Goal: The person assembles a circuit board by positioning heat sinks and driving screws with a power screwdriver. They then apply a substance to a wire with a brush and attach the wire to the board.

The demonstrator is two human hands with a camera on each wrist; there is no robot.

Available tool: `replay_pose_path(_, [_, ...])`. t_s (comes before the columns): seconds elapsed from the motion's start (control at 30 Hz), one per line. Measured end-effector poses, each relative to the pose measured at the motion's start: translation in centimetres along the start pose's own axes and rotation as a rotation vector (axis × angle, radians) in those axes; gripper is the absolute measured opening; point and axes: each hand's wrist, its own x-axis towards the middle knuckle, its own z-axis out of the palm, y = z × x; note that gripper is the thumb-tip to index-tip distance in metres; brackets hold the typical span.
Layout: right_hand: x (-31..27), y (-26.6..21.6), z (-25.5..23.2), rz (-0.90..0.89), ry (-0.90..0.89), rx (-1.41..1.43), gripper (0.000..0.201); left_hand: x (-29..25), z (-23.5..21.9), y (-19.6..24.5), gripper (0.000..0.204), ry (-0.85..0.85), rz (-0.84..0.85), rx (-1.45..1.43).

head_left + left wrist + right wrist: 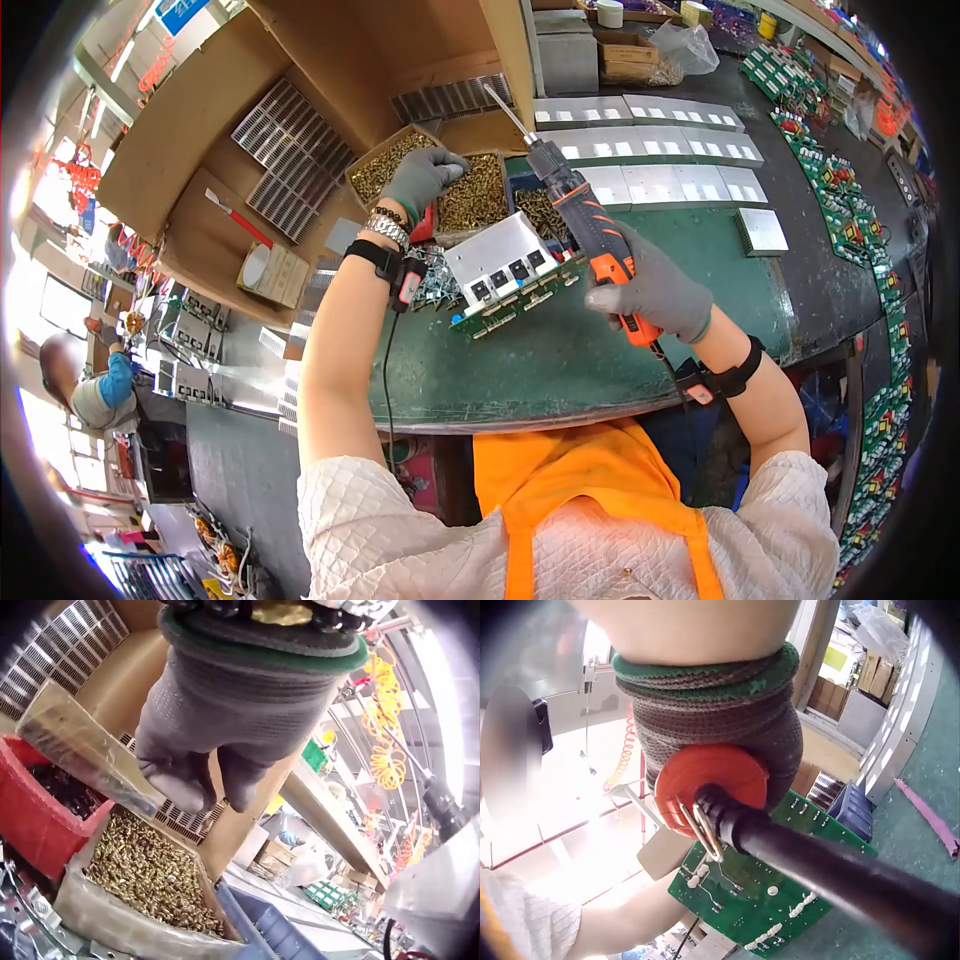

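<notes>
My gloved left hand (422,180) is over the boxes of brass-coloured screws (475,200), fingers loosely bent. In the left wrist view its thumb and fingers hang above the screws (150,877), with a gap between them and nothing visible held. My gloved right hand (668,290) grips an orange-and-black electric screwdriver (590,225) by its handle, the bit pointing up and away to the left. Between the hands, a green circuit board (500,320) with a silver heat sink (495,250) lies on the green mat. The right wrist view shows the screwdriver's cable (817,862) crossing before the board (780,892).
A large cardboard box (200,150) stands at the left. Rows of silver heat sinks (650,145) line the back right, and a single heat sink (762,232) sits nearer. Loose metal parts (435,280) lie left of the board. Another person (100,385) is at the far left.
</notes>
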Motion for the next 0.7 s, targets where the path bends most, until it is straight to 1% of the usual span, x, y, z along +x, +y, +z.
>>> replay_pose_path(0.07, [0.0,-0.4,0.0,0.028,-0.016,-0.045,0.075,-0.6,0.0,0.9,0.017,0.038,-0.069,0.032])
replay_pose_path(0.1, [-0.1,-0.5,0.1,0.029,-0.018,-0.044,0.075,-0.8,-0.1,1.4,0.016,0.034,-0.095,-0.051])
replay_pose_path(0.13, [-0.1,-0.6,0.1,0.031,-0.013,-0.051,0.075,-0.8,-0.2,1.6,0.016,0.036,-0.095,-0.049])
replay_pose_path(0.2, [-0.1,-0.7,0.0,0.027,-0.007,-0.057,0.075,-0.7,-0.3,2.3,0.019,0.084,-0.130,-0.333])
replay_pose_path(0.23, [0.1,-0.5,-0.1,0.031,-0.015,-0.077,0.076,-0.7,-0.5,2.9,0.019,0.083,-0.126,-0.329])
replay_pose_path(0.3, [0.1,-0.9,-0.4,0.031,-0.018,-0.095,0.076,-0.8,-0.7,3.9,0.019,-0.010,-0.020,-0.909])
replay_pose_path(0.33, [0.0,-1.4,-0.4,0.041,-0.041,-0.128,0.077,-0.7,-0.9,4.6,0.019,-0.012,-0.020,-0.907])
replay_pose_path(0.4, [0.0,-1.8,-0.5,0.054,-0.066,-0.161,0.077,-0.6,-1.1,5.7,0.019,-0.146,0.058,-1.128])
replay_pose_path(0.47, [0.1,-1.8,-0.4,0.058,-0.067,-0.151,0.078,-1.0,-0.8,7.1,0.020,-0.138,0.065,-1.170])
replay_pose_path(0.5, [0.1,-1.8,-0.4,0.058,-0.067,-0.152,0.078,-1.0,-0.8,7.5,0.021,-0.174,0.088,-1.198])
replay_pose_path(0.53, [0.2,-1.7,-0.4,0.051,-0.064,-0.150,0.078,-1.0,-0.8,7.7,0.022,-0.211,0.112,-1.224])
replay_pose_path(0.6, [0.3,-1.5,-0.5,0.042,-0.061,-0.148,0.078,-1.0,-0.6,7.9,0.022,-0.206,0.099,-1.215])
replay_pose_path(0.67, [0.5,-1.4,-0.6,0.047,-0.067,-0.155,0.092,-1.1,-0.6,7.9,0.022,-0.199,0.082,-1.205])
replay_pose_path(0.7, [0.5,-1.4,-0.6,0.046,-0.067,-0.155,0.092,-1.2,-0.6,8.0,0.022,-0.191,0.083,-1.195])
